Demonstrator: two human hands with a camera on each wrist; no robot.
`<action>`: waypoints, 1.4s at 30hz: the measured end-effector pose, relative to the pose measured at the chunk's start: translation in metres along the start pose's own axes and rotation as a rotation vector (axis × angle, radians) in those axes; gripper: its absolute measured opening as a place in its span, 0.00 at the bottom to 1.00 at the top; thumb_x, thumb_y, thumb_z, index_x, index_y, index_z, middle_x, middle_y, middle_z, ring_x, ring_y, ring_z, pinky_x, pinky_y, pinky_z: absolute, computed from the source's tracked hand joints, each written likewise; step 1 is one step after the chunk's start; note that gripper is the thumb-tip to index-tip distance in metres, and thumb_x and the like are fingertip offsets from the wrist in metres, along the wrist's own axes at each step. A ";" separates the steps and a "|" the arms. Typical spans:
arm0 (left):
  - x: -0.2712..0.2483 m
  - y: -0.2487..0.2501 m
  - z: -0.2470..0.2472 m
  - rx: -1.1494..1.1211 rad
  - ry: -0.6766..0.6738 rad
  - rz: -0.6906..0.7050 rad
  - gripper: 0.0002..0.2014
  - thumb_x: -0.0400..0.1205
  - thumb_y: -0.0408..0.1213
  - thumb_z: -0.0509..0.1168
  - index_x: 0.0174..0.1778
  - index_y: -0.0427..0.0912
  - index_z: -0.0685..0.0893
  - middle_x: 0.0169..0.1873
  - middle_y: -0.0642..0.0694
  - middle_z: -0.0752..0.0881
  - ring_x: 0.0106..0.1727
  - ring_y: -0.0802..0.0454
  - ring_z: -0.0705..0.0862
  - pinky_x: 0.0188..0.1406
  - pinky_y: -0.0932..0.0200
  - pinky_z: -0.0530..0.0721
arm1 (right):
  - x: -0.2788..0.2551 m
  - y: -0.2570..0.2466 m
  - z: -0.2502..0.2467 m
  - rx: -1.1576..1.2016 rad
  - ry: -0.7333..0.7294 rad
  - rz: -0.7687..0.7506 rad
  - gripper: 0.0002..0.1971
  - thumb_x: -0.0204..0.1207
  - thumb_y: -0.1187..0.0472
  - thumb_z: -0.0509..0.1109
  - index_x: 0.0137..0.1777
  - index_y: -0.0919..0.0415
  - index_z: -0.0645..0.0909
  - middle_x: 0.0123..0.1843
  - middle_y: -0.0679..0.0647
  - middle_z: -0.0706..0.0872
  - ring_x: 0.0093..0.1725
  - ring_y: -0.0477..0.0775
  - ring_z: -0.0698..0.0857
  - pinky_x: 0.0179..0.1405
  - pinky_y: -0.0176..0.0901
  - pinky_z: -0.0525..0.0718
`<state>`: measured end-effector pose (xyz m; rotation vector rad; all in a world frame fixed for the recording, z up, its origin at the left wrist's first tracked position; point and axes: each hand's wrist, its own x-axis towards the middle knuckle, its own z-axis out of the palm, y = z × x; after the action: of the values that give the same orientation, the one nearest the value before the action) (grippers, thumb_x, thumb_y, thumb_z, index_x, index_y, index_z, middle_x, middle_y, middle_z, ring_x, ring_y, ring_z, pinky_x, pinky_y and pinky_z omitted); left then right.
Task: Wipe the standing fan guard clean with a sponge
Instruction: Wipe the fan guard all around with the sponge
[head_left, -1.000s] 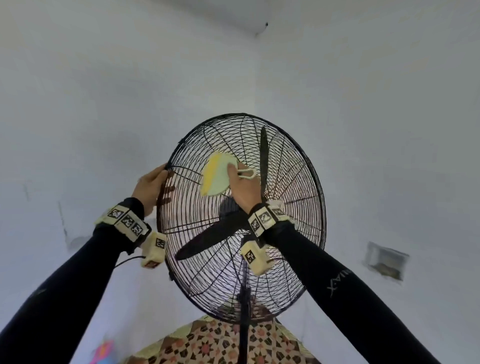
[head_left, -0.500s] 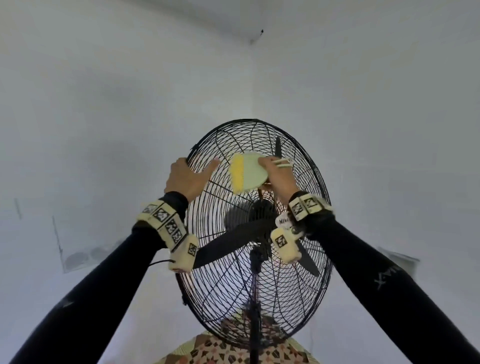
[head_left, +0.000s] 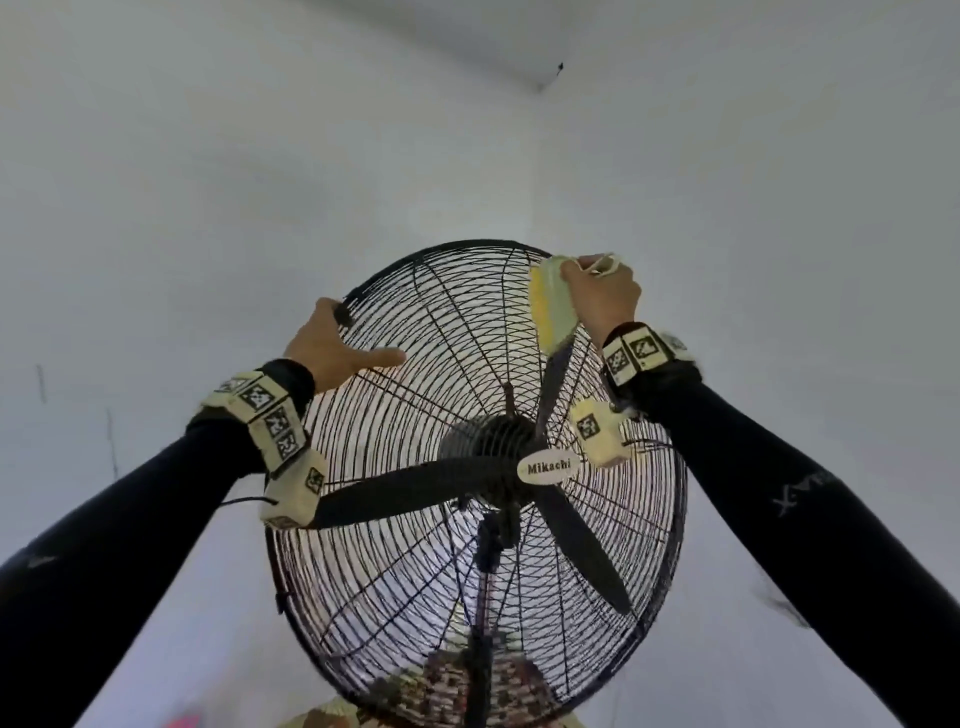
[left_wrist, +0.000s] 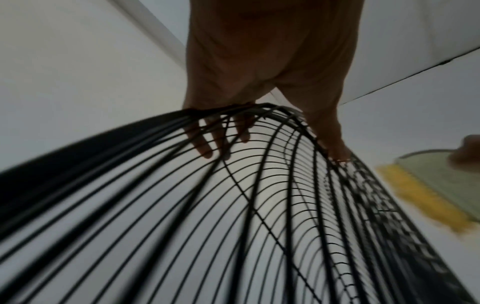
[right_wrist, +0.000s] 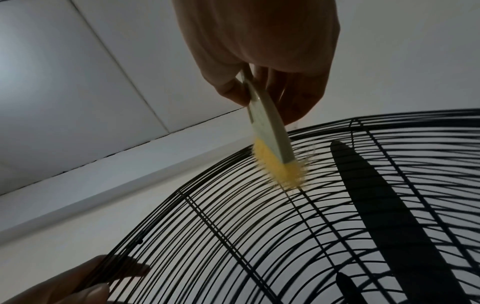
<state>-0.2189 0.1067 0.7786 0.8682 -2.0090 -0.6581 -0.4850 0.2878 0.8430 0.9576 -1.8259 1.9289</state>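
The black wire fan guard (head_left: 415, 571) fills the middle of the head view. My left hand (head_left: 353, 338) grips its upper left rim, fingers behind the wires and thumb lying across the front. My right hand (head_left: 587, 275) holds a pale green sponge (head_left: 553, 306) with a yellow pad, pressed against the guard's upper right rim. In the left wrist view my left hand (left_wrist: 259, 61) clasps the guard (left_wrist: 233, 205), with the sponge (left_wrist: 428, 185) off to the right. The right wrist view has my right hand (right_wrist: 259, 51) pinching the sponge (right_wrist: 270, 144), yellow pad on the guard wires (right_wrist: 233, 236).
Three black blades (head_left: 405, 491) sit behind the guard around a hub with a white badge (head_left: 543, 466). The fan pole (head_left: 483, 623) runs down to a patterned cloth (head_left: 447, 691). White walls meet in a corner behind the fan, under the ceiling.
My right hand has carried the sponge from near the hub up and right to the top rim. My left hand has slid higher along the left rim.
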 end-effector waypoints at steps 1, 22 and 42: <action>0.002 -0.002 -0.001 0.001 0.000 0.012 0.49 0.62 0.62 0.83 0.74 0.46 0.69 0.65 0.46 0.78 0.65 0.42 0.79 0.68 0.43 0.79 | 0.000 0.000 0.001 -0.018 -0.011 -0.013 0.06 0.77 0.48 0.75 0.46 0.48 0.84 0.46 0.49 0.86 0.54 0.55 0.88 0.62 0.50 0.87; 0.062 -0.009 -0.019 0.189 -0.294 0.065 0.67 0.64 0.63 0.80 0.89 0.37 0.48 0.85 0.36 0.63 0.83 0.37 0.67 0.81 0.41 0.70 | 0.031 -0.039 0.048 -0.169 0.064 -0.208 0.19 0.90 0.59 0.57 0.75 0.69 0.71 0.66 0.67 0.86 0.62 0.70 0.85 0.58 0.52 0.80; 0.055 -0.017 -0.006 0.447 -0.217 0.266 0.67 0.67 0.76 0.73 0.90 0.58 0.35 0.86 0.39 0.51 0.83 0.32 0.62 0.76 0.30 0.72 | 0.026 -0.082 0.105 -0.529 -0.048 -0.490 0.14 0.89 0.61 0.63 0.71 0.62 0.79 0.56 0.65 0.90 0.49 0.61 0.86 0.44 0.44 0.78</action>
<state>-0.2308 0.0527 0.7966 0.7820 -2.4660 -0.1552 -0.4254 0.1920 0.9182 1.1263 -1.7743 1.0719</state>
